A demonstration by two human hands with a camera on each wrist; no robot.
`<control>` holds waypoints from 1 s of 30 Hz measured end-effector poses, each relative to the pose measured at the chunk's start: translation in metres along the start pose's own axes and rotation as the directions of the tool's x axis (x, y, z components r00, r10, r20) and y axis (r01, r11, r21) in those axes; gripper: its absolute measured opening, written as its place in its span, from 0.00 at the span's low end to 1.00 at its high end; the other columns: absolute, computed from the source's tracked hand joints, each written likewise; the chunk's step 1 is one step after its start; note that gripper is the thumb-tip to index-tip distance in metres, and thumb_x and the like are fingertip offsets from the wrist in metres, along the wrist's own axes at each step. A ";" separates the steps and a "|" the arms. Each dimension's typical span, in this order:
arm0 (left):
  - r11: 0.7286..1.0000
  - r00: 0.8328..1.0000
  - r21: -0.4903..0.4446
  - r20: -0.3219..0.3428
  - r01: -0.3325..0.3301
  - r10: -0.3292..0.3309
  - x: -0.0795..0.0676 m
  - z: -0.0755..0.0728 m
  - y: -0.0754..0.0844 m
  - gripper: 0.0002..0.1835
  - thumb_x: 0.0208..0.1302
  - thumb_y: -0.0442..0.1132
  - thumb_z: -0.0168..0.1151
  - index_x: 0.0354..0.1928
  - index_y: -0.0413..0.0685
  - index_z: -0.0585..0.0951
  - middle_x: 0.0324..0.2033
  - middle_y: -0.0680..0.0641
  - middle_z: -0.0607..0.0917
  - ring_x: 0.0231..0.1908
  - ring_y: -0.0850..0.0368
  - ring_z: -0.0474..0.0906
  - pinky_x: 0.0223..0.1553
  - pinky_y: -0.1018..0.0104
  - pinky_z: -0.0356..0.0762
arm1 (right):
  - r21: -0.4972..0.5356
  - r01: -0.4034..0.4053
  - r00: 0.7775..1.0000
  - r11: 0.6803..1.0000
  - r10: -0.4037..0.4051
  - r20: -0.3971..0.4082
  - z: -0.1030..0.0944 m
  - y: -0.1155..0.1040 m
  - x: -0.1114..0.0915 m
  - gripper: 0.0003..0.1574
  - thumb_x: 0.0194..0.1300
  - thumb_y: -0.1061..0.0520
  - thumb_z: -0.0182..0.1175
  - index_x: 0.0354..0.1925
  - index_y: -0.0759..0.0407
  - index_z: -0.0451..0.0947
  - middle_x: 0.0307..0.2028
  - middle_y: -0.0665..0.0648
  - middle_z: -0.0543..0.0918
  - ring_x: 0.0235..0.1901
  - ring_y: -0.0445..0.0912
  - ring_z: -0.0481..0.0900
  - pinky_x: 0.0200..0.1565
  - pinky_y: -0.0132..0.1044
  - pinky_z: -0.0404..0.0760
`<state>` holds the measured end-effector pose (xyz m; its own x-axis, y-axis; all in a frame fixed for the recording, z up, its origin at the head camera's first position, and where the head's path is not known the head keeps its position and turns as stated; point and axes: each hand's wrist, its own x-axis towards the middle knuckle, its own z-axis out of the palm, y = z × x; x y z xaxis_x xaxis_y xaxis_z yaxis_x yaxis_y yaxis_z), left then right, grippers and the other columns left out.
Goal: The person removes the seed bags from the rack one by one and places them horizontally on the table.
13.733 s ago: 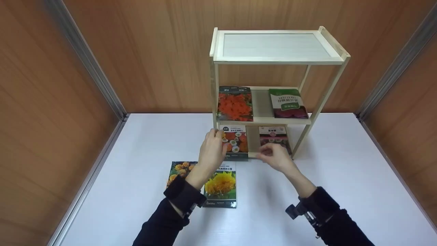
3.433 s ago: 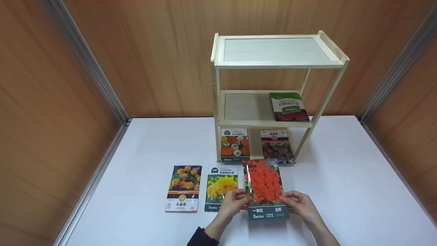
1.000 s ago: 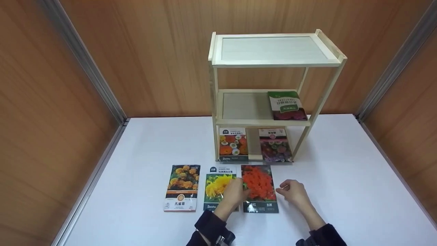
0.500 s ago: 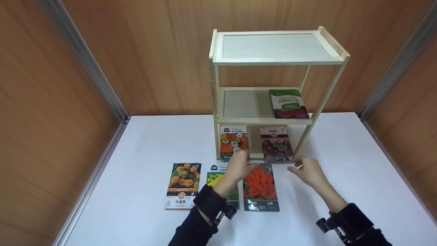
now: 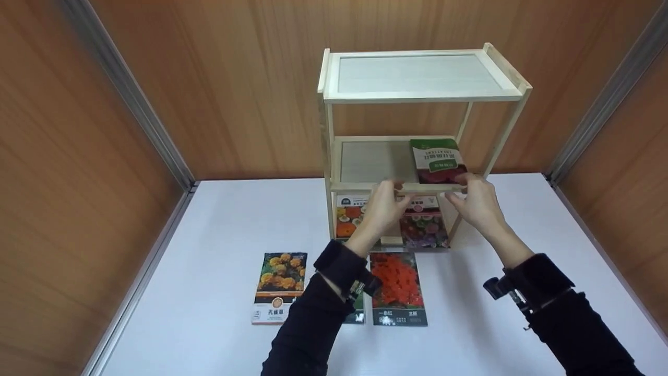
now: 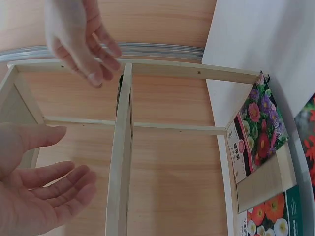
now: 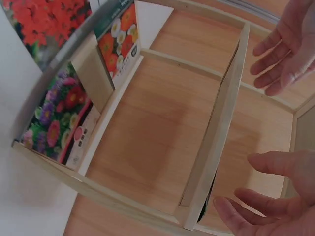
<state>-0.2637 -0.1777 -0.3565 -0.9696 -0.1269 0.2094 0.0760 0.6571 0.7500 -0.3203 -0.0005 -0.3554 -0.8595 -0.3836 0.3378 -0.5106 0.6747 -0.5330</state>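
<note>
Both hands hover at the front edge of the wooden rack's [image 5: 417, 75] middle shelf, on either side of a green-and-white seed packet [image 5: 438, 159] with a purple bottom. The left hand [image 5: 382, 210] is left of the packet with fingers spread and nothing in them. On the packet's right corner side is the right hand [image 5: 480, 204], its fingers loosely curved, apart from the thumb. In the left wrist view, the left hand [image 6: 44, 182] faces palm inward, empty. The right wrist view shows the right hand [image 7: 275, 196] empty beside the shelf; the packet appears there only as a thin dark edge.
The bottom shelf bears an orange-and-white flower packet [image 5: 347, 219] and a purple-pink flower packet [image 5: 424, 230]. On the white table [image 5: 235, 219] lie a marigold packet [image 5: 282, 284], a red flower packet [image 5: 396, 287] and, mostly under the left sleeve, a yellow flower packet [image 5: 357, 316].
The red flower packet came off the middle shelf and was laid on the table beside the yellow one, then released. Both hands have since moved up and forward to the middle shelf.
</note>
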 end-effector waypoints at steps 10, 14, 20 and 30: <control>0.999 0.986 0.020 -0.159 -0.042 0.045 0.037 0.031 0.010 0.16 0.60 0.39 0.56 0.47 0.37 0.76 0.42 0.43 0.79 0.43 0.53 0.75 0.41 0.71 0.72 | 0.059 -0.055 0.996 0.997 0.058 -0.063 0.008 0.009 0.044 0.31 0.59 0.63 0.52 0.53 0.83 0.57 0.50 0.80 0.61 0.51 0.68 0.62 0.53 0.56 0.62; 0.988 0.971 0.142 -0.224 -0.056 0.087 0.048 0.043 0.008 0.16 0.59 0.40 0.57 0.47 0.38 0.76 0.42 0.43 0.77 0.43 0.52 0.73 0.43 0.69 0.71 | 0.045 -0.096 0.993 0.994 0.099 -0.062 0.010 0.009 0.053 0.32 0.59 0.64 0.50 0.55 0.84 0.53 0.52 0.80 0.59 0.52 0.68 0.61 0.53 0.55 0.62; 0.905 0.961 0.420 -0.271 0.061 0.061 0.055 0.058 0.006 0.20 0.57 0.49 0.58 0.45 0.42 0.76 0.44 0.44 0.74 0.44 0.51 0.70 0.44 0.64 0.69 | 0.001 -0.170 0.985 0.985 0.170 -0.009 0.019 0.011 0.062 0.34 0.60 0.63 0.48 0.56 0.84 0.49 0.53 0.82 0.55 0.54 0.69 0.57 0.55 0.55 0.61; 0.716 0.970 0.687 -0.236 0.122 0.062 0.054 0.075 0.010 0.33 0.61 0.60 0.45 0.54 0.38 0.71 0.55 0.40 0.69 0.55 0.48 0.63 0.51 0.60 0.63 | -0.074 -0.255 0.964 0.964 0.260 0.060 0.019 0.007 0.066 0.34 0.62 0.59 0.45 0.55 0.85 0.47 0.47 0.81 0.62 0.50 0.68 0.62 0.52 0.56 0.63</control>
<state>-0.3325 -0.1222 -0.3853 -0.8806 -0.2578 0.3975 -0.2235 0.9658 0.1312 -0.3807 -0.0332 -0.3518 -0.9624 -0.2325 0.1402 -0.2712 0.7952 -0.5423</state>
